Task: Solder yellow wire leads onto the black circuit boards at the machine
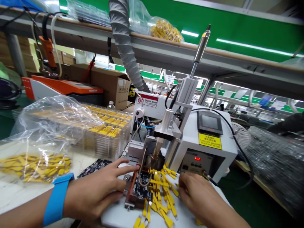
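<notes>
My left hand (pixel 99 186), with a blue band (pixel 58 198) around the wrist, lies at the left of a copper-brown fixture (pixel 131 193). Its index finger stretches to the fixture's upper edge; the fingers are apart. A black circuit board (pixel 143 191) sits in the fixture, beneath a bent metal tube and the heating head (pixel 155 155) of a press machine. Yellow flat strips with metal ends (pixel 163 193) fan out at the board's right side. Beside them my right hand (pixel 198 194) has curled fingers, pressed together; whatever they hold is hidden.
Dark boards (pixel 93 167) lie left of the press. A plastic bag of yellow strips (pixel 35 164) and stacked clear trays (pixel 106 142) stand further left. The machine's control box (pixel 209 145) rises at right. A grey duct (pixel 121 38) hangs by the overhead shelf (pixel 156 41).
</notes>
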